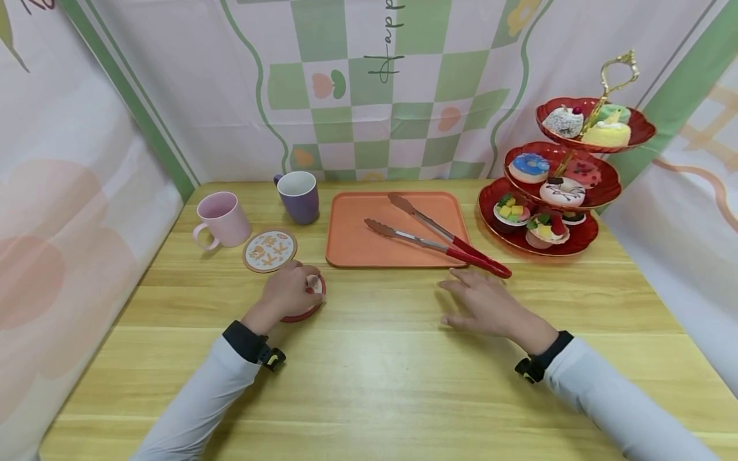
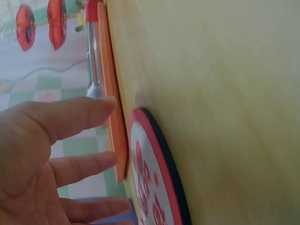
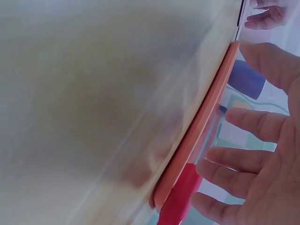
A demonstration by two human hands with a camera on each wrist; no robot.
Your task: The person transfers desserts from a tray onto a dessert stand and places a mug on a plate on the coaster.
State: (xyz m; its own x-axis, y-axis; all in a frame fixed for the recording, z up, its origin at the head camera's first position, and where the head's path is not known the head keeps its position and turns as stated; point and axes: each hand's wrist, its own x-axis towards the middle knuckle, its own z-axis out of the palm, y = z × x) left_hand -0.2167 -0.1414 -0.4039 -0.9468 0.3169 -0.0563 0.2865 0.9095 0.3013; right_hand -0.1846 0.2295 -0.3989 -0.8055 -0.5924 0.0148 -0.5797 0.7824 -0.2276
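My left hand [image 1: 286, 292] is over a round coaster [image 1: 316, 283] with a red rim and a white, red-patterned face, covering much of it in the head view. In the left wrist view its fingers are spread and fairly straight, close above that coaster [image 2: 149, 168], which lies on the table. My right hand [image 1: 483, 303] hovers with loosely spread fingers and holds nothing. It is just in front of the red handles of metal tongs [image 1: 419, 241]. The tongs lie spread across an orange tray [image 1: 353, 251], their handles reaching past its front right corner.
A second coaster [image 1: 270, 251] with orange figures lies beyond my left hand. Behind it stand a pink mug [image 1: 226, 221] and a purple mug [image 1: 301, 203]. A three-tier red stand [image 1: 576, 252] with cakes and donuts is at the back right. Patterned cloth [image 1: 369, 141] backs the wooden table.
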